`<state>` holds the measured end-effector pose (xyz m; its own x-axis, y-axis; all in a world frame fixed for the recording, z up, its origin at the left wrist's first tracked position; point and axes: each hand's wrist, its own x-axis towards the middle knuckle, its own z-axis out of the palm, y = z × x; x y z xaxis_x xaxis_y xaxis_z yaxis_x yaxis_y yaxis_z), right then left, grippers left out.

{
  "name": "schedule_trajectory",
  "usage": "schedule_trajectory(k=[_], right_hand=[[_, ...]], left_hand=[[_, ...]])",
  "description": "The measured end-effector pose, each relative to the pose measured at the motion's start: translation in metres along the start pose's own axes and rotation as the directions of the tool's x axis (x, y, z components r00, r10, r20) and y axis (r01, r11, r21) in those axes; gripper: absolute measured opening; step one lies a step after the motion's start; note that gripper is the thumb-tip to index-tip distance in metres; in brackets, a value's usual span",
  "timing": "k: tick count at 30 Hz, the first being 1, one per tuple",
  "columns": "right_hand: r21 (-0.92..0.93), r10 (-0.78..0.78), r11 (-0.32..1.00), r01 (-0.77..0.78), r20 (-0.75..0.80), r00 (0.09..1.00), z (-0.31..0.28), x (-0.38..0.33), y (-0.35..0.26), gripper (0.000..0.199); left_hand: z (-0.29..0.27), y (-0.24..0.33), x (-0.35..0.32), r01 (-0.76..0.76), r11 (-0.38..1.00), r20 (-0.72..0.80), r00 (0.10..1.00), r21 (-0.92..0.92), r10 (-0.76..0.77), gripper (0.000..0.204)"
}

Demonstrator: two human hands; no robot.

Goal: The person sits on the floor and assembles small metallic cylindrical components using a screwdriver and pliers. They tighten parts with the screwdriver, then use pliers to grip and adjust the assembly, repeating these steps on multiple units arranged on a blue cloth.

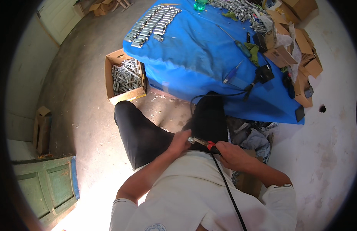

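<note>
My left hand [181,142] is closed over my lap, its fingers pinching a small shiny metal piece [191,140]. My right hand [233,155] is wrapped round a corded tool [202,142] with a metal shaft and a red collar, which looks like a soldering iron. The tool's tip reaches to the metal piece, and whether they touch is too small to tell. A black cord [227,179] runs from by my right hand down across my shirt. On the blue-covered table [193,54] ahead, rectangular silver metal cases [153,24] lie in rows at the far left.
An open cardboard box [126,77] of thin metal parts stands left of the table. A screwdriver [231,74], a black plug block [264,74] with a cable and a green-handled tool [242,48] lie on the table. Loose metal parts [244,13] and cartons [280,56] crowd its right side.
</note>
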<state>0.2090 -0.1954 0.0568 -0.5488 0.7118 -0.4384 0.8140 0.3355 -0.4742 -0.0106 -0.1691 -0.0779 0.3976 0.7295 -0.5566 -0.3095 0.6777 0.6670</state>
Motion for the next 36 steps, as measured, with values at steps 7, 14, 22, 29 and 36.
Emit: schedule_trajectory(k=[7,14,22,29,36], right_hand=[[0.042,0.028,0.999,-0.029,0.040,0.999,-0.001,0.002,0.000,0.024],[-0.015,0.035,0.999,-0.034,0.036,0.999,-0.011,0.003,-0.005,0.025],[-0.043,0.013,0.999,-0.011,0.040,0.999,-0.015,0.004,-0.006,0.027],[-0.046,0.003,0.999,-0.002,0.021,1.000,-0.007,0.004,-0.004,0.028],[-0.105,-0.003,0.994,0.001,-0.011,1.000,-0.001,0.004,-0.008,0.031]], left_hand=[[0.003,0.006,-0.004,0.030,0.999,-0.050,0.998,-0.032,-0.032,0.035],[0.001,0.000,0.000,0.002,0.999,-0.026,1.000,-0.042,-0.003,0.034],[-0.002,0.001,0.000,0.025,0.999,-0.022,0.999,-0.020,-0.025,0.033],[0.002,0.003,-0.002,0.033,0.999,-0.068,0.997,-0.001,-0.033,0.031],[0.003,0.004,-0.002,0.047,0.999,-0.107,0.993,-0.020,-0.049,0.029]])
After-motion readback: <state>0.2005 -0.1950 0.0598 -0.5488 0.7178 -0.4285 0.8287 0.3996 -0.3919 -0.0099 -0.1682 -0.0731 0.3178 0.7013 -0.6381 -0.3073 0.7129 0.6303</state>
